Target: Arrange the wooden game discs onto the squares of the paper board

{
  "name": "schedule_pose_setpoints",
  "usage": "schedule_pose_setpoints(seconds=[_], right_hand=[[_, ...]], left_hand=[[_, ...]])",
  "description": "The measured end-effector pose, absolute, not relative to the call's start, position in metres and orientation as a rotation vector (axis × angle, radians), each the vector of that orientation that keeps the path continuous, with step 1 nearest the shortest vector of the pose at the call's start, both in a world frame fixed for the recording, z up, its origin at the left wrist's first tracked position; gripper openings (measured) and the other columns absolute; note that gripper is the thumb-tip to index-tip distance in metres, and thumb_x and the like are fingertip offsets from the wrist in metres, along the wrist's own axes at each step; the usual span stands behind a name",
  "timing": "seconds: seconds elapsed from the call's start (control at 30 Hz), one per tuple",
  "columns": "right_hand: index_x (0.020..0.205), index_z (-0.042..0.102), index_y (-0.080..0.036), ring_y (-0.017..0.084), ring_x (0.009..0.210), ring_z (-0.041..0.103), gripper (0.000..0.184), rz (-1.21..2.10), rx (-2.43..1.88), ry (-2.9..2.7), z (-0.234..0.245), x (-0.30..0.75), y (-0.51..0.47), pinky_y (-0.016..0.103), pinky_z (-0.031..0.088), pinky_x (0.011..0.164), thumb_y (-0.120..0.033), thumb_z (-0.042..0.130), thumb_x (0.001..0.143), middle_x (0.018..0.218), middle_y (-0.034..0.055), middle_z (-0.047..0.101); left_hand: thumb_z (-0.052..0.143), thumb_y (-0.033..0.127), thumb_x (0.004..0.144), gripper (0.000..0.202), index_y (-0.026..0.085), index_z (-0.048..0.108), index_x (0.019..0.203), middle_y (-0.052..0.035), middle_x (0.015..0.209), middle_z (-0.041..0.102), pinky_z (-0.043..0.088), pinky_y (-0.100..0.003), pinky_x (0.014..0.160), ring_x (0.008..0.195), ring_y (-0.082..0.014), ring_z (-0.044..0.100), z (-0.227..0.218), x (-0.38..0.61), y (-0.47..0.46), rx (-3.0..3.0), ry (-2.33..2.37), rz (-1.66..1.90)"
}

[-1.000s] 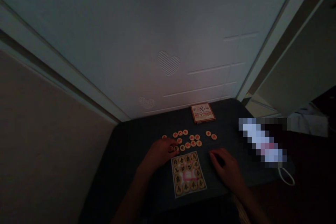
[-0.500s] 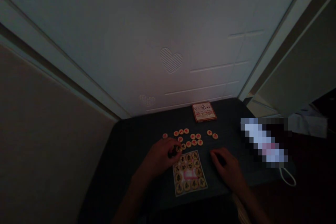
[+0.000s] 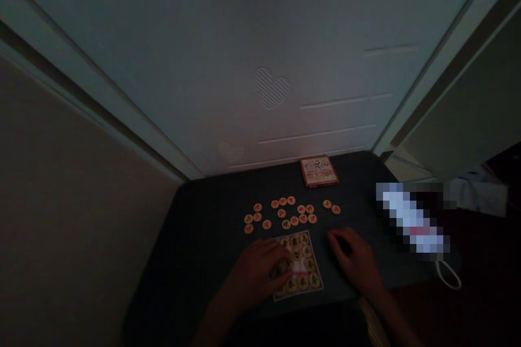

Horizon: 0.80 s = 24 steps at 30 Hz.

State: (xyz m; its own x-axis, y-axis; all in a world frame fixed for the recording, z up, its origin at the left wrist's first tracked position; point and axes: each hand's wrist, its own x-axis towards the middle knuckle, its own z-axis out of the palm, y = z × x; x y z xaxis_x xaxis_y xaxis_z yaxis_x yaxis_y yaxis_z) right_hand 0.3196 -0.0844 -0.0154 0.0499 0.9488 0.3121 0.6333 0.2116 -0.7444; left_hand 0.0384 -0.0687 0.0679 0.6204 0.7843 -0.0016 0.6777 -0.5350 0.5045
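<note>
The room is dim. A small printed board (image 3: 303, 260) lies on a dark table (image 3: 203, 238), with several round wooden pieces set in rows on it. My left hand (image 3: 260, 274) reaches over the board's left side, fingers bent down onto its pieces; whether it holds one is hidden. My right hand (image 3: 354, 263) rests palm down on the table just right of the board, fingers loosely curled, nothing visible in it. Several loose round pieces (image 3: 293, 214) with red or dark marks lie scattered behind the board.
A small square box (image 3: 318, 171) with a printed lid sits at the table's back edge against a pale panelled door (image 3: 268, 92) with heart shapes. A blurred white object (image 3: 413, 222) and a white cord loop (image 3: 448, 276) lie at the table's right side.
My left hand has come back from the loose pieces onto the board's left side. More loose pieces now show at the left. My right hand has stayed put.
</note>
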Motion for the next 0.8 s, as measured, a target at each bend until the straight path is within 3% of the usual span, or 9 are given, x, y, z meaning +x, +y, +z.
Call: schedule_pose_setpoints(seconds=[0.53, 0.8], right_hand=[[0.1, 0.073, -0.025, 0.025, 0.089, 0.071, 0.025, 0.471, -1.516, -1.691, -0.015, 0.32, -0.084, 0.038, 0.058, 0.08, -0.041, 0.054, 0.1, 0.094, 0.0071, 0.076], [0.101, 0.072, -0.025, 0.024, 0.089, 0.071, 0.023, 0.497, -1.51, -1.692, -0.016, 0.321, -0.085, 0.037, 0.057, 0.08, -0.039, 0.055, 0.099, 0.095, 0.0067, 0.075]], left_hand=[[0.071, 0.026, 0.088, 0.017, 0.028, 0.066, 0.103, -0.0009, 0.109, 0.073, 0.047, -0.041, 0.094, 0.104, -0.0241, 0.067, 0.068, 0.046, -0.075, 2.382, 1.147, 0.26], [0.069, 0.038, 0.092, 0.012, 0.027, 0.066, 0.098, -0.0005, 0.101, 0.073, 0.048, -0.042, 0.096, 0.101, -0.0237, 0.067, 0.063, 0.056, -0.074, 2.39, 1.158, 0.306]])
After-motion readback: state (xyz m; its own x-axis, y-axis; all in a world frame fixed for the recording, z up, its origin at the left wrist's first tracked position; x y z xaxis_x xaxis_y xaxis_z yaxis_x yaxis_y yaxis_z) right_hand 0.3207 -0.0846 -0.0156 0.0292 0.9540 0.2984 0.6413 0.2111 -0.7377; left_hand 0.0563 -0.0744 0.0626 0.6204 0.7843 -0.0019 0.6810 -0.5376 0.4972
